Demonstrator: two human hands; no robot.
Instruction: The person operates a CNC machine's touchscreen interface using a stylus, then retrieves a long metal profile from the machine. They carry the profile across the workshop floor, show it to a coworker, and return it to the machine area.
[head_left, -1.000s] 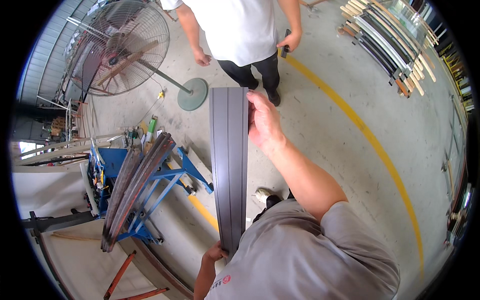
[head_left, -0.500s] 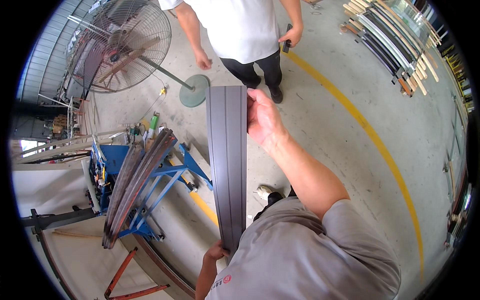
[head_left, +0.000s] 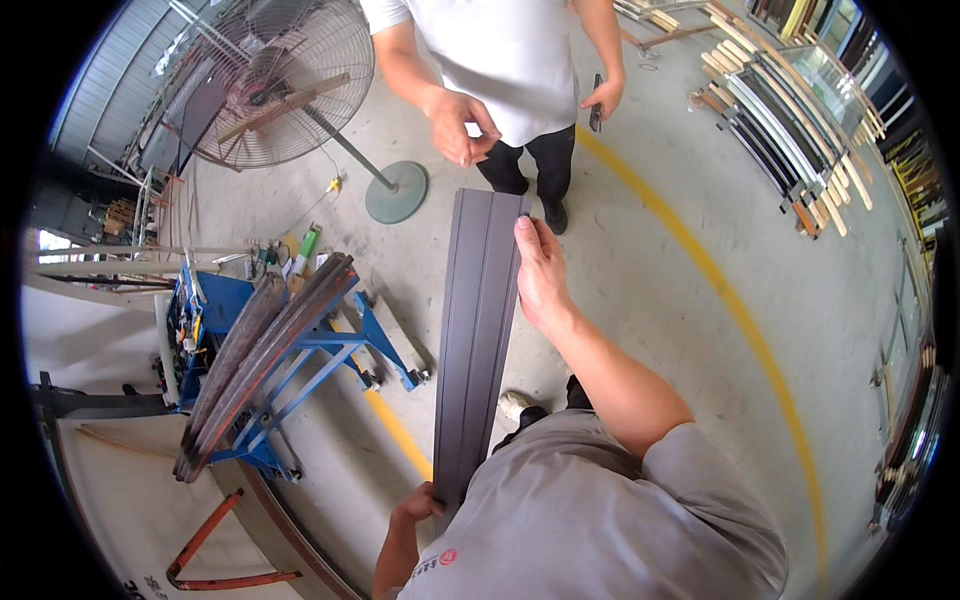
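A long dark grey panel (head_left: 475, 330) with grooves along its length stretches from my waist out toward the co-worker. My right hand (head_left: 540, 265) grips its right edge close to the far end, the thumb lying over the top. Down by my body, my left hand (head_left: 421, 502) is closed round the left edge at the near end; its fingers are partly hidden behind the panel. Just beyond the far end stands a person in a white shirt (head_left: 500, 65). That person's one hand (head_left: 464, 127) is raised near the panel but apart from it, and the other holds a dark phone-like object (head_left: 597, 103).
On the left, a blue metal stand (head_left: 340, 345) carries several long brown profiles (head_left: 265, 350). Behind it is a large pedestal fan (head_left: 270, 85) on a round green base (head_left: 396, 193). Framed pieces and strips (head_left: 790, 120) are stacked far right. A yellow line (head_left: 735, 300) curves across the floor.
The panel's far end has swung to the right in view, with both my hands still on it. The co-worker's free hand has risen from their side toward the panel's far end.
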